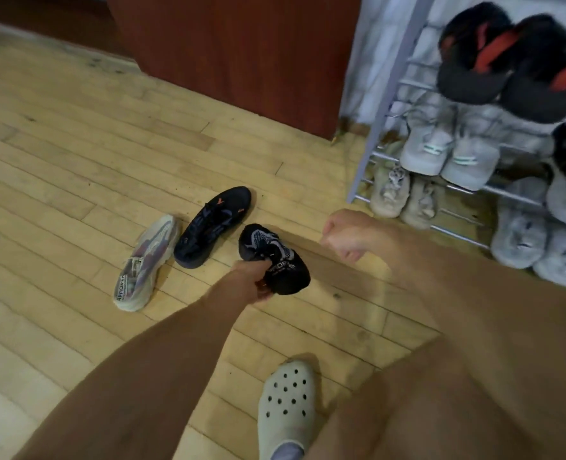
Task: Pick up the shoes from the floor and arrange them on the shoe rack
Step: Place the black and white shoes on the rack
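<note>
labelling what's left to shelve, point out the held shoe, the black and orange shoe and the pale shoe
black knit shoe (pixel 280 257), head view, patterned upper
black and orange shoe (pixel 213 225), head view, laced upper
pale shoe (pixel 145 260), head view, mid side

The leftmost sneaker and the middle sneaker lie side by side on the floor. Just right of them, a third sneaker is in the left hand. The shoe rack stands far right, with pairs on what look like several shelves.
</note>
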Demonstrator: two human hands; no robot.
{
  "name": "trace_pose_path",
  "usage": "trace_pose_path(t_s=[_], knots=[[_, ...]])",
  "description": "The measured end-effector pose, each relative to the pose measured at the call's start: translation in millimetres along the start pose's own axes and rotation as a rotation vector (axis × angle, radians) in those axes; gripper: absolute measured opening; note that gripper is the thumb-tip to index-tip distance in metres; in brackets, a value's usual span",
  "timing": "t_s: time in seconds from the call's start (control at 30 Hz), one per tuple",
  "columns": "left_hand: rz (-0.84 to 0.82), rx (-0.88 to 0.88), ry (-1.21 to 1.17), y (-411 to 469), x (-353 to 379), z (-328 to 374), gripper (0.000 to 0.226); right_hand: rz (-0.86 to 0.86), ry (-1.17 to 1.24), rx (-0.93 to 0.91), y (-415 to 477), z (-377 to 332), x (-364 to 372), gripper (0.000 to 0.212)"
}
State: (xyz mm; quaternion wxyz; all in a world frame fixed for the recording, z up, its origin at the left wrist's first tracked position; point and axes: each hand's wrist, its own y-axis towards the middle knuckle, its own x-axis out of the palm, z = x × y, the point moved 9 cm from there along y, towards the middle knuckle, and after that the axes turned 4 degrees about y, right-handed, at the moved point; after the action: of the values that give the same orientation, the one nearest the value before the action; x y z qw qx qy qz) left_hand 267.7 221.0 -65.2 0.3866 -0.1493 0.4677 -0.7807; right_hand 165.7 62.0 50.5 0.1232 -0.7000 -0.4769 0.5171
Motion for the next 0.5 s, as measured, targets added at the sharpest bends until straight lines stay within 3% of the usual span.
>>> trace_pose_path(t_s=[0.1, 0.23, 0.5], knots=[[-0.102, 0.023, 0.014, -39, 31, 14, 0.032, 0.103, 0.029, -0.033, -36, 10, -40, 0.027], [-0.225, 0.143, 0.131, -108, 84, 46, 0.018, 0.27, 0.142, -0.025, -96, 50, -97, 0.017], [-0.415, 0.524, 0.622, -256, 211, 96, 0.01, 0.541, 0.342, 0.122, -239, 220, -163, 0.008]])
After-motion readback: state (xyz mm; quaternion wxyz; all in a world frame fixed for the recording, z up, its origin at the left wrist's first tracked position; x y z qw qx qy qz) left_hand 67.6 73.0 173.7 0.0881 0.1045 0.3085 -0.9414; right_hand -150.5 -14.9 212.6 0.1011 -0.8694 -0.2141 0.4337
